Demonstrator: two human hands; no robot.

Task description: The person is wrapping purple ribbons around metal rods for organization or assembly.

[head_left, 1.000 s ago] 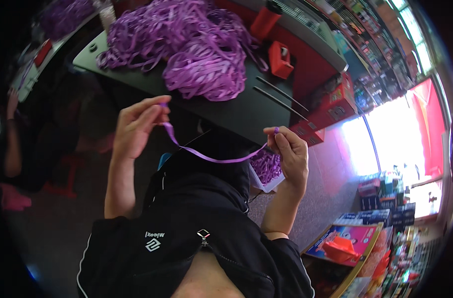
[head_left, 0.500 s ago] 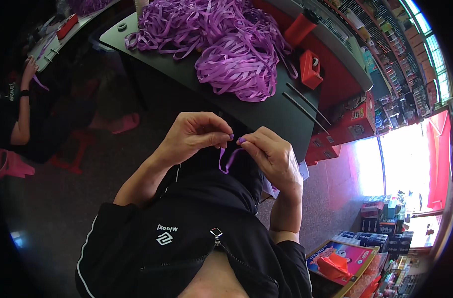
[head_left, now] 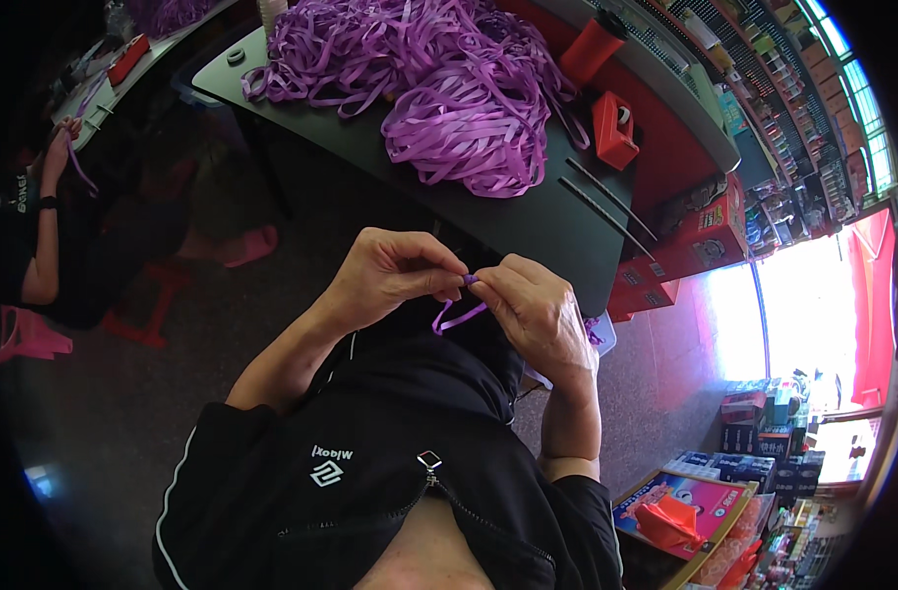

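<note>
A thin purple ribbon [head_left: 456, 322] is pinched between my two hands in front of my body, its slack hanging in a small loop. Thumb and forefinger of my left hand [head_left: 390, 277] close on one end. From the other side, my right hand [head_left: 539, 313] pinches the other end, and the two sets of fingertips nearly touch. A small purple bit [head_left: 470, 280] shows between them; whether it is a knot or a fitting I cannot tell. Beyond my hands, a large tangled heap of purple ribbons [head_left: 469, 133] lies on the dark table [head_left: 577, 241].
Two thin rods [head_left: 606, 211] lie near the table's right edge, by a red tape dispenser [head_left: 614, 138] and a red cylinder [head_left: 592, 51]. A co-worker's hand [head_left: 63, 138] holds purple ribbon at far left. A red stool [head_left: 146, 305] stands below. Boxes [head_left: 705, 231] are stacked at right.
My hands have come together, so the two ribbon ends that were slightly apart now meet between my fingertips. The hanging loop has shifted and looks shallower.
</note>
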